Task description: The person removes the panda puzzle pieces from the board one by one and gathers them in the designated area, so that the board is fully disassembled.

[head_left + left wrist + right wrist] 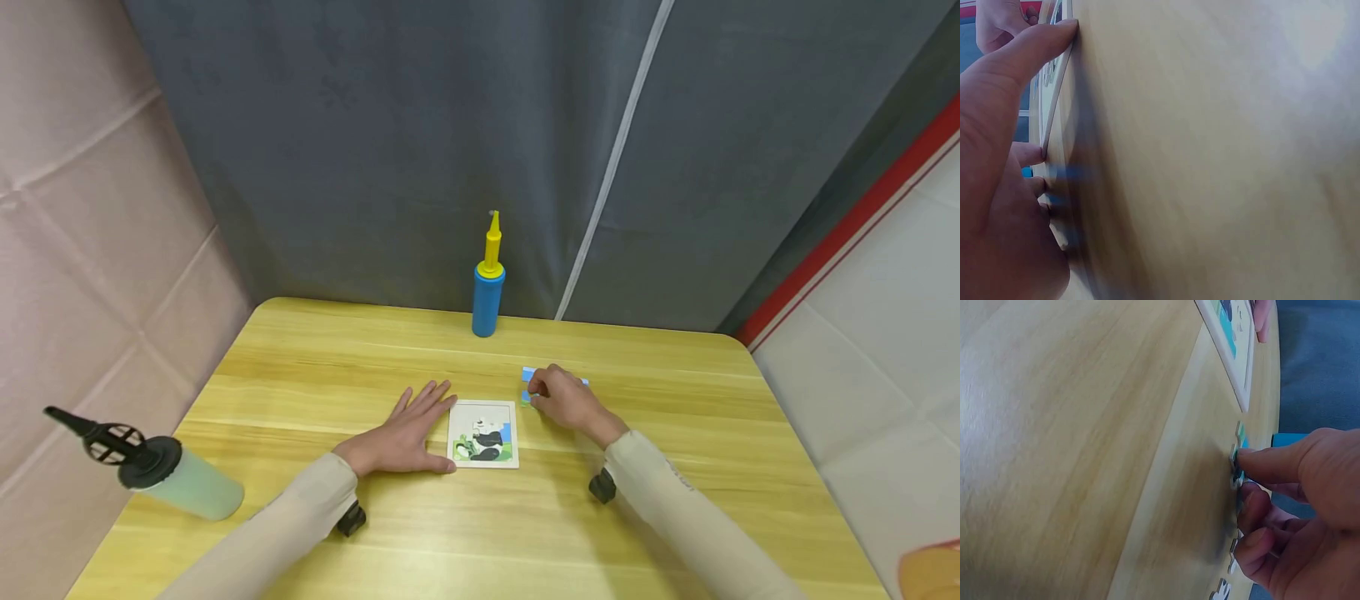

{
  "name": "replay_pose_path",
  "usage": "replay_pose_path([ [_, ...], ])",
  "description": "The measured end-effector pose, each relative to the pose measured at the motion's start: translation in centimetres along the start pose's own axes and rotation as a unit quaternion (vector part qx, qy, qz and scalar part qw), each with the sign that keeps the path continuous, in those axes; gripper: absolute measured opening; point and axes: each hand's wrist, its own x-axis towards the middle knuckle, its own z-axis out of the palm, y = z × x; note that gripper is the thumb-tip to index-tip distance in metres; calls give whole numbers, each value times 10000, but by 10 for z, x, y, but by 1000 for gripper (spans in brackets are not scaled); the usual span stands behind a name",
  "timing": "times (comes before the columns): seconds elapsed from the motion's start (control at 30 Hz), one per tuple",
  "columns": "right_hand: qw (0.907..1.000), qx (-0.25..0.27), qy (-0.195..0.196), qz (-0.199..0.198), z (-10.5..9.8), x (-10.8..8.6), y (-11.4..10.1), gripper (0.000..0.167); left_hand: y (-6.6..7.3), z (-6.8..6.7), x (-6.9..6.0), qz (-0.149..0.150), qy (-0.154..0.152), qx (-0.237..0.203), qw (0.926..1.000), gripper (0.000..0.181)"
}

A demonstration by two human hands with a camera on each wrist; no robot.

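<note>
A square panda puzzle with a white frame [483, 434] lies on the table, its lower part filled with pieces and its upper part bare. My left hand [405, 433] lies spread at its left side, thumb and index fingertip touching the edge; the left wrist view shows this thumb [1054, 37] on the rim. To the right of the frame, my right hand [567, 397] has curled fingers over loose blue and green puzzle pieces [528, 374]. In the right wrist view, thumb and fingers pinch a puzzle piece [1234, 456], partly hidden by the fingers.
A blue hand pump [487, 304] with a yellow nozzle stands upright near the table's back edge. At the left is a pale green pump [198, 483] with a black top. A dark grey curtain [390, 167] hangs behind the wooden table [480, 542].
</note>
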Motion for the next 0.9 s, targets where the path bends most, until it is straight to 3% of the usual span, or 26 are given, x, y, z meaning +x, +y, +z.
replay_pose_path([
  [0.3,9998,-101,139,-91,15,-6,-23,7,0,-2,1,-13,-171,-12,9999,112],
  [0.6,9980,-215,-436,-396,36,-10,-53,23,2,-7,0,18,-206,-56,9998,109],
  [0.9,9938,-418,-903,-502,34,-6,-68,28,1,-8,1,51,-284,-121,9995,108],
])
